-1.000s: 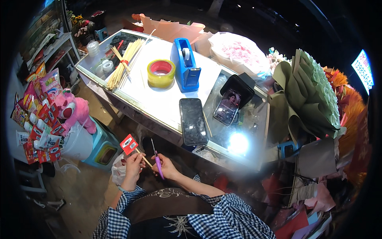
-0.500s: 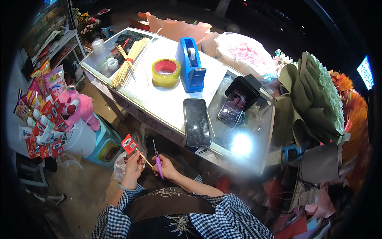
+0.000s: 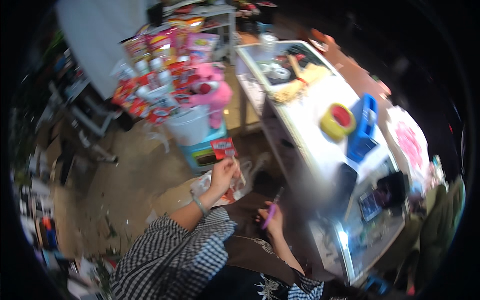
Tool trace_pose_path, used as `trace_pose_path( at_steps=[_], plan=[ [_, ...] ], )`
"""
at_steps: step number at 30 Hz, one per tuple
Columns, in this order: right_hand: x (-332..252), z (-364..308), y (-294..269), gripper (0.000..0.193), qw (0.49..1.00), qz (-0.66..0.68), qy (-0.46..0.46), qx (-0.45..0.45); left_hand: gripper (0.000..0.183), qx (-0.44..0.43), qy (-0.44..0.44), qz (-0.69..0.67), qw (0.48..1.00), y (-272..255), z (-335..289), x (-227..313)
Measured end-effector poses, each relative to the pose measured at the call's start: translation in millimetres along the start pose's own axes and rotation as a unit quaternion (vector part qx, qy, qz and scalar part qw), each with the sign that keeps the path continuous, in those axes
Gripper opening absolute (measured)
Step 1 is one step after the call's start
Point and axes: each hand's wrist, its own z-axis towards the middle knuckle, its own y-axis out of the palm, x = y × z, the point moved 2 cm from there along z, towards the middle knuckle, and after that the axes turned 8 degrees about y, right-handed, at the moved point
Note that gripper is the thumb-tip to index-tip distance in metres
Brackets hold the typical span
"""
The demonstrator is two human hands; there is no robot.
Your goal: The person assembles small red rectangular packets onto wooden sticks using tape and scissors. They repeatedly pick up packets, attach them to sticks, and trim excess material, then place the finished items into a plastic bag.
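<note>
The person's left hand (image 3: pixel 223 176) was pinched narrow around a thin pale stick (image 3: pixel 242 176), with a small red packet (image 3: pixel 223 148) at the stick's upper end, just above the fingers. The right hand (image 3: pixel 275 224) was curled around a pair of purple-handled scissors (image 3: pixel 270 215), the blades pointing up and away from the body; from where I stood, blur kept me from telling whether they were parted. The two hands were apart, both in front of the brown apron (image 3: pixel 250 250), and the scissors did not touch the stick.

Under the left hand a clear plastic bag (image 3: pixel 239 191) showed. Beyond it a pink plush bear (image 3: pixel 216 95) sat against a cluster of snack packets (image 3: pixel 156 85), above a white bucket (image 3: pixel 187 128).

To the right stood the white-topped table (image 3: pixel 314 150). A yellow tape roll (image 3: pixel 330 125) lay just beside a blue tape dispenser (image 3: pixel 364 129), and a bundle of wooden sticks (image 3: pixel 305 82) rested near the far end. Closer by were a dark phone (image 3: pixel 346 179) and another phone with a lit screen (image 3: pixel 370 207), both smeared by blur.
</note>
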Motion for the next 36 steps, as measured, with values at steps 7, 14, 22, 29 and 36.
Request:
trace_pose_path(
  at_steps=[7,14,22,29,36],
  plan=[
    [1,-1,-2,0.04,0.999,-0.036,-0.015,-0.028,0.014,0.297,0.317,0.142,0.89,-138,101,84],
    [0,-1,-4,0.041,0.997,-0.046,-0.02,-0.051,0.018,0.318,0.34,0.267,0.844,-163,128,66],
    [2,0,-7,0.042,0.997,-0.043,-0.028,-0.059,0.023,0.306,0.253,0.387,0.832,-178,138,41],
    [2,-1,-7,0.04,0.997,-0.029,-0.023,-0.061,0.023,0.298,0.266,0.35,0.847,-170,136,54],
    [1,-2,-8,0.041,0.997,-0.036,-0.023,-0.058,0.022,0.292,0.228,0.315,0.874,-170,136,55]
  ],
)
